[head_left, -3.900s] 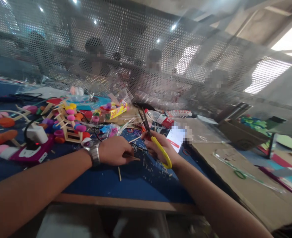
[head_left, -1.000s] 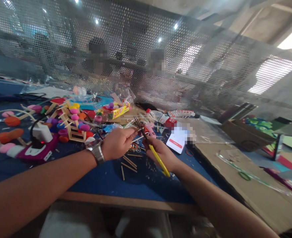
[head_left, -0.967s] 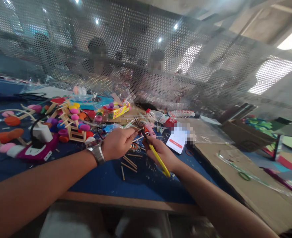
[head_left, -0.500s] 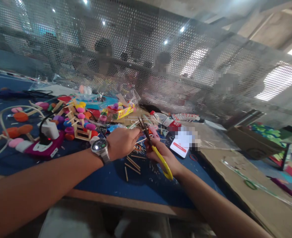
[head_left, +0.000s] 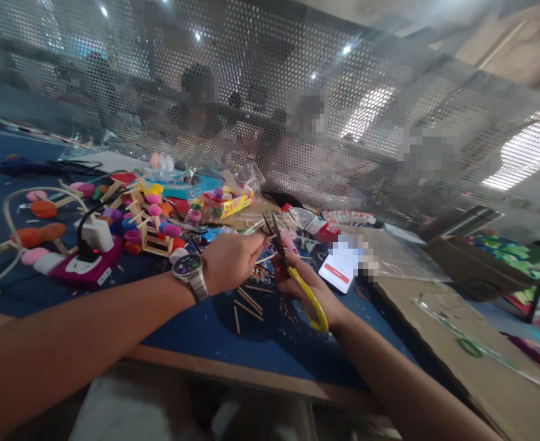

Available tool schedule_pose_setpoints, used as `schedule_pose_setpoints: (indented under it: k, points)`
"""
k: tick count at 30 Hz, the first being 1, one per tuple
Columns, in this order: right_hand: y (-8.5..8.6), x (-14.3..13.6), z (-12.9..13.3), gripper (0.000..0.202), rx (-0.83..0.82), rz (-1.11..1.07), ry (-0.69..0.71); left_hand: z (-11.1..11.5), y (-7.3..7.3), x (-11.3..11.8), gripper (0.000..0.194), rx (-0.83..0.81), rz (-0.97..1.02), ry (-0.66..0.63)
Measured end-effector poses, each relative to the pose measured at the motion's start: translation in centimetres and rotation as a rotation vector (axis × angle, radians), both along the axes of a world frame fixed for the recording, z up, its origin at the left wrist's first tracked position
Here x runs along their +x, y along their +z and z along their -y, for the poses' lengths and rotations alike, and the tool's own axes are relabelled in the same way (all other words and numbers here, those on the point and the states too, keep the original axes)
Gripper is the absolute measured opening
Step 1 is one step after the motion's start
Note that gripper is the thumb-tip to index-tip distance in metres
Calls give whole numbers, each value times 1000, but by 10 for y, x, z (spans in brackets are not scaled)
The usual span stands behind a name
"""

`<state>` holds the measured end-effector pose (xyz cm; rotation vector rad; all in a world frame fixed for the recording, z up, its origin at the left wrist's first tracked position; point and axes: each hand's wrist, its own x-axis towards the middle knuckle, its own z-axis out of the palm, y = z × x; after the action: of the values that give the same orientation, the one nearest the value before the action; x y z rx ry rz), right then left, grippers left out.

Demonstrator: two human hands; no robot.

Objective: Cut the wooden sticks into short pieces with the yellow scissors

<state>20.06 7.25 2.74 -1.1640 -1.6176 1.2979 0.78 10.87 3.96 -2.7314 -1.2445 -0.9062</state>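
Observation:
Yellow-handled scissors (head_left: 307, 297) are in my right hand (head_left: 304, 282), blades slightly parted and pointing up and away. Just left of the blades, my left hand (head_left: 233, 260) is closed, with thumb and fingers pinched around something too small to make out; a watch (head_left: 188, 267) is on that wrist. Several thin wooden sticks (head_left: 250, 301) lie on the blue table (head_left: 196, 331) below my hands. Small pale scraps are scattered under the scissors.
On the left stand a purple power strip (head_left: 86, 266) with a white plug and a stick model (head_left: 153, 236) with colourful pieces. A phone (head_left: 338, 269), a bottle (head_left: 316, 225) and cardboard (head_left: 435, 324) lie to the right. A perforated screen (head_left: 261, 61) rises behind, with people beyond it.
The view has shifted slightly, so the table's contents sit a little further right. The scissor blades look a little wider apart. Both hands keep their grip.

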Motion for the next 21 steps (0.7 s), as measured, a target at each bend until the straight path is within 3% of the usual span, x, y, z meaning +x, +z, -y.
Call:
schedule_pose_setpoints:
  k: [21]
  points:
    - [-5,2,-1,30,-41,-44,36,1,0,2,37,-54,26,-1]
